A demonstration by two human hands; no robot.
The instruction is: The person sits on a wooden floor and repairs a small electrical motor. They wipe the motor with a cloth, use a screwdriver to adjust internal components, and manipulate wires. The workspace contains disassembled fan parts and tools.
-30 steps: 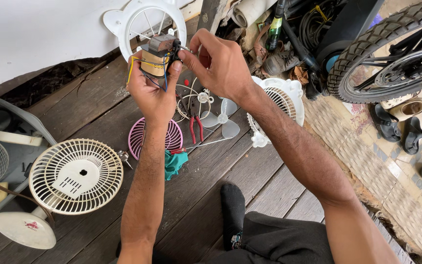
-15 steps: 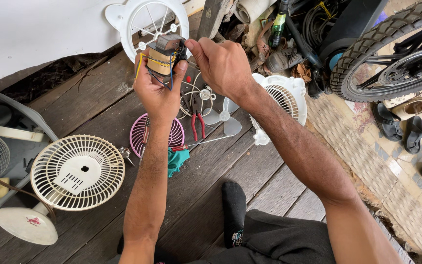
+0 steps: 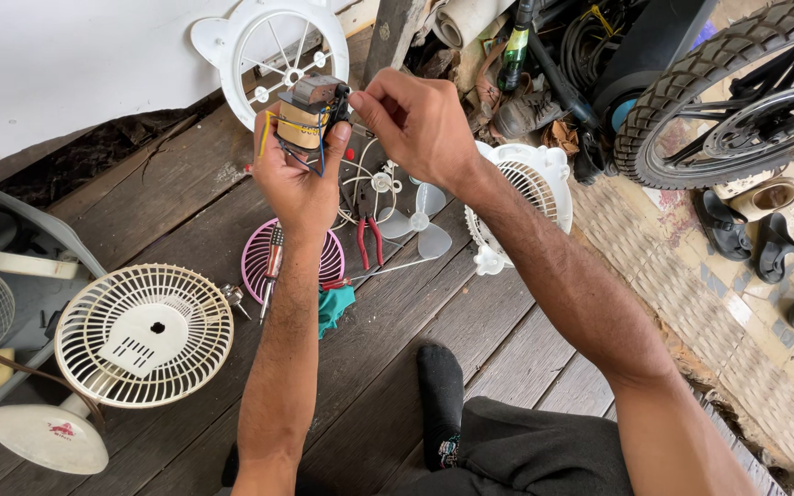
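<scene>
I see my left hand (image 3: 298, 179) raised over the wooden floor (image 3: 470, 321), wrapped around a small fan motor (image 3: 307, 119) with a yellow-taped coil and a grey metal core. The fingers close around its lower half, so the motor stands out above the palm, and thin coloured wires (image 3: 314, 158) trail down from it across the hand. My right hand (image 3: 415, 124) sits just to the right of the motor, fingertips pinched narrowly together at the motor's upper right corner; I cannot tell what, if anything, is held between them.

Taking the motor as my landmark: directly behind it, against the white wall, lies a white round fan guard frame (image 3: 273, 46). Below it, under my left wrist, a pink grille (image 3: 259, 257) rests on the floor with a screwdriver (image 3: 270, 266) across it. Just right of that are red-handled pliers (image 3: 369, 241) and a pale fan blade (image 3: 420, 225). Further right of the motor, under my right forearm, is a white fan housing (image 3: 526, 184). Below and well to the left stands a cream desk fan (image 3: 140, 335) lying face up on its base. A teal cloth (image 3: 334, 308) lies beside the pink grille. Far right of the motor is a knobbly motorcycle tyre (image 3: 700, 83), with sandals (image 3: 746, 239) beneath it.
</scene>
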